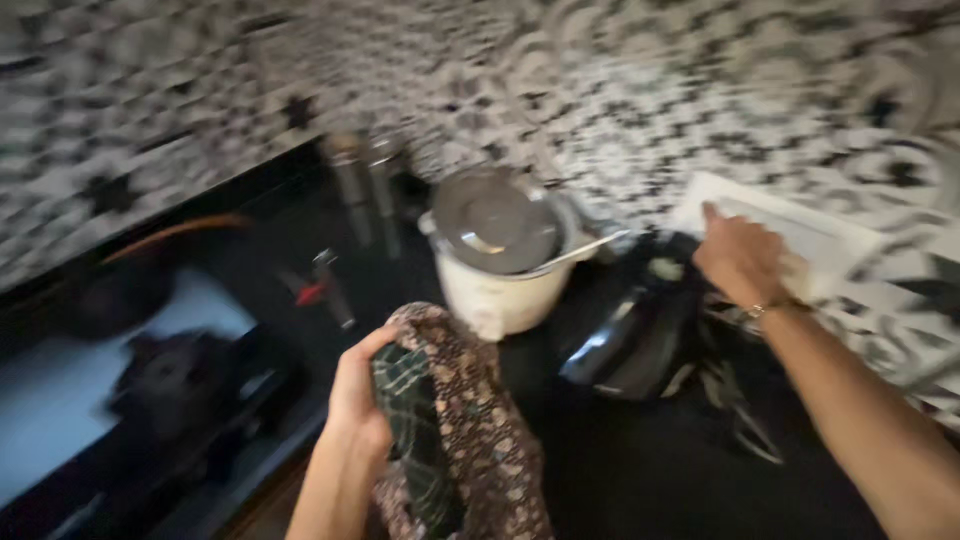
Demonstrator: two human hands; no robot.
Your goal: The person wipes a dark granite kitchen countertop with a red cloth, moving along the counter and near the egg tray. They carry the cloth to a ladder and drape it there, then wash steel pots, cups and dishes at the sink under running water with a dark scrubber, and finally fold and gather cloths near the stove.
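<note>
My left hand (358, 395) is closed around a bundle of soft cloth (455, 430), a dark green plaid piece folded into a brown floral print, its long axis running from the bottom edge up toward the white rice cooker (500, 262) on the black counter (640, 470). My right hand (745, 260) rests on a white switch plate (800, 235) on the patterned tile wall (600, 90); its grip is blurred, so I cannot tell.
</note>
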